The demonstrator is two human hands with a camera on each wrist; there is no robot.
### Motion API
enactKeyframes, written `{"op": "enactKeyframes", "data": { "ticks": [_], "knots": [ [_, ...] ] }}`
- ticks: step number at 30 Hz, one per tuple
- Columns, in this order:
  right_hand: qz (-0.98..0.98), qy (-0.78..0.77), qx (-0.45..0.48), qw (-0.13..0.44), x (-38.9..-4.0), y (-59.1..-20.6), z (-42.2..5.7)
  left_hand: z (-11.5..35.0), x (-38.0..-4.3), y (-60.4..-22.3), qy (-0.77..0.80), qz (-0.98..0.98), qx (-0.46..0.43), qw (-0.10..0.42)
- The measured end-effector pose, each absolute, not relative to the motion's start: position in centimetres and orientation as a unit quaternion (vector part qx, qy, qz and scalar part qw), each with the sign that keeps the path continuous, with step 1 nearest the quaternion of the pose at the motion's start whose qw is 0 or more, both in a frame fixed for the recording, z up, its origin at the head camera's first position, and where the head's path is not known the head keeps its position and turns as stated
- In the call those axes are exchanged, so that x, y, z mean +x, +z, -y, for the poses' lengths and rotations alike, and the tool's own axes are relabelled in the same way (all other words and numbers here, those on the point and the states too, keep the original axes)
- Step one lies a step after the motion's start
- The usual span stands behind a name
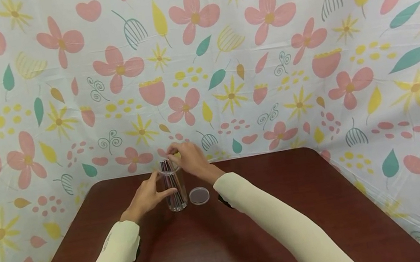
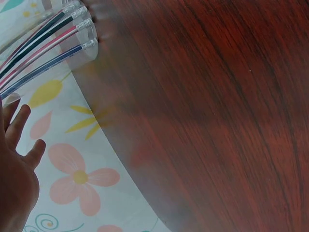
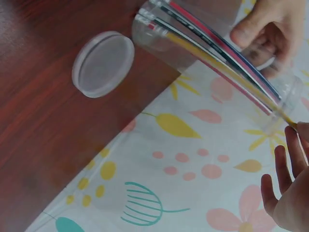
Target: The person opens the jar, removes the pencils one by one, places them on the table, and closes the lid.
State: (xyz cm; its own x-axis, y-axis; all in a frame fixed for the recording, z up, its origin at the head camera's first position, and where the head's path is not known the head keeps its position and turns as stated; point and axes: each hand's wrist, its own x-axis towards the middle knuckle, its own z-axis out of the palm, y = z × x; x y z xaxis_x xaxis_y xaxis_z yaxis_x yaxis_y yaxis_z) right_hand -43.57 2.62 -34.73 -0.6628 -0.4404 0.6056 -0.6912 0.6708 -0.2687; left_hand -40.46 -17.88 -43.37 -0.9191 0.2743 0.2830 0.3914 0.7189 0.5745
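A clear plastic jar (image 1: 175, 193) stands upright on the dark wooden table (image 1: 251, 234), with several thin coloured sticks (image 3: 227, 53) in it. My left hand (image 1: 150, 194) grips the jar from its left side, thumb and fingers curled round the wall; the left hand (image 3: 268, 29) also shows in the right wrist view. My right hand (image 1: 186, 156) hovers over the jar's open mouth and pinches the top end of a yellow stick (image 3: 212, 60). The left wrist view shows the jar's base (image 2: 72, 43) and part of my left hand (image 2: 17, 164).
A round clear lid (image 1: 199, 195) lies flat on the table just right of the jar, also the lid (image 3: 103, 64) in the right wrist view. A floral cloth (image 1: 266, 71) hangs behind and beside the table.
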Motion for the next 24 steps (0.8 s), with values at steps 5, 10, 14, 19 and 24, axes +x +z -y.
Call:
{"op": "enactKeyframes", "data": {
  "ticks": [5, 10, 14, 19, 24],
  "knots": [
    [0.863, 0.247, 0.331, 0.291, -43.5, -33.2, -2.5, 17.9, -40.6, -43.3, -0.324, 0.923, -0.186, 0.096],
    [0.853, 0.251, 0.331, 0.314, -43.4, -31.6, -2.8, 17.9, -40.6, -43.4, -0.322, 0.924, -0.185, 0.093],
    [0.848, 0.275, 0.326, 0.316, -43.5, -30.4, -3.2, 17.9, -40.6, -43.4, -0.321, 0.925, -0.184, 0.089],
    [0.841, 0.298, 0.311, 0.326, -43.7, -29.0, -3.9, 17.8, -40.7, -43.4, -0.324, 0.924, -0.180, 0.094],
    [0.826, 0.317, 0.294, 0.361, -44.1, -27.5, -4.7, 17.8, -40.7, -43.4, -0.321, 0.924, -0.182, 0.101]
  ]
}}
